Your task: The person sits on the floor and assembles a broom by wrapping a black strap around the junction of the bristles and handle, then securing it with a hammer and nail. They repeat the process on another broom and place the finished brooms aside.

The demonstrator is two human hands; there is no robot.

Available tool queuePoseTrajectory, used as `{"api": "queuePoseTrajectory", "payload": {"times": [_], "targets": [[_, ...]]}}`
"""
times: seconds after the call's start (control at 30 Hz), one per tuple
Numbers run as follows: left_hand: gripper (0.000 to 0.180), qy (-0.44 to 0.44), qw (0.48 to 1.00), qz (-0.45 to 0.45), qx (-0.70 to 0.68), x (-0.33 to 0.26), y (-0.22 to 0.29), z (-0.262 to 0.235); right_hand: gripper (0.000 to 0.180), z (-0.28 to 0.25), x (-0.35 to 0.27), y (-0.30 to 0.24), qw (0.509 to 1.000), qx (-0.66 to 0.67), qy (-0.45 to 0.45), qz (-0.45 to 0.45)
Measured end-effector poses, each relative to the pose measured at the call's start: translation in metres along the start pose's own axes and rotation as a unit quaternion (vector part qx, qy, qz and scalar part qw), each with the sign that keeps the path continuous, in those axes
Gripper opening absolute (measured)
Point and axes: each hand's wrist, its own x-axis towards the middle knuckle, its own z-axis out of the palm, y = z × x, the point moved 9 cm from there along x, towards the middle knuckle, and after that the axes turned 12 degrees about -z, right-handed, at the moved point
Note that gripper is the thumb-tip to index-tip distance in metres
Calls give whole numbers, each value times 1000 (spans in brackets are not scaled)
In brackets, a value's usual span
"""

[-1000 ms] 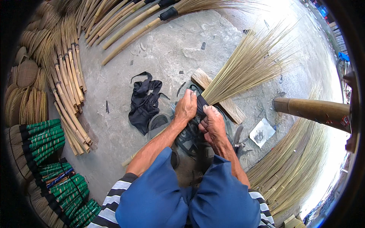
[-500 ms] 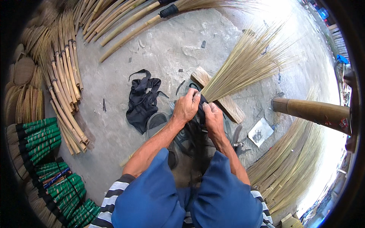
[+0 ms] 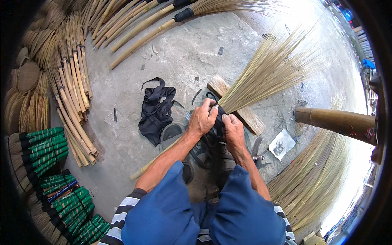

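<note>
A broom head of pale straw bristles [image 3: 267, 75] fans out up and to the right, lying across a wooden block [image 3: 253, 120]. Its base is wrapped in a black binding [image 3: 218, 122]. My left hand [image 3: 202, 120] grips the left side of that black wrap. My right hand [image 3: 232, 130] clasps the wrap from the right, thumb up near the bristle base. Both hands touch each other around the bundle. My blue-clad knees [image 3: 204, 212] fill the lower middle.
A black cloth bag [image 3: 155, 110] lies left of my hands. Finished brooms with bamboo handles [image 3: 75, 102] and green-bound bundles [image 3: 45, 149] line the left. Loose straw [image 3: 314, 171] lies at right, beside a thick wooden post [image 3: 339, 122]. A white scrap [image 3: 281, 143] and a dark tool [image 3: 257, 151] rest nearby.
Both hands have shifted slightly up along the black binding and closed in tighter; the broom head stays in about the same place on the block.
</note>
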Motion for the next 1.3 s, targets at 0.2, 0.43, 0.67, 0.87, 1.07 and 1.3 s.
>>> {"api": "queuePoseTrajectory", "payload": {"times": [0.2,0.43,0.67,0.87,1.07,1.3], "targets": [[45,-8,999,35,8,-6,5,0,29,-4,4,10,1000,10,-23,2],[59,-37,999,-10,8,-8,8,1,31,-20,-5,38,997,21,-28,74],[60,-25,1000,-2,13,-9,11,4,38,-67,-47,29,991,-127,-24,14],[58,-12,998,-28,61,-12,7,9,37,-146,-79,17,957,-280,41,-66],[65,-6,999,5,34,-14,14,9,27,-282,-104,13,888,-359,260,-123],[64,-7,999,4,37,-14,15,10,21,-360,-90,17,806,-448,351,-161]]}}
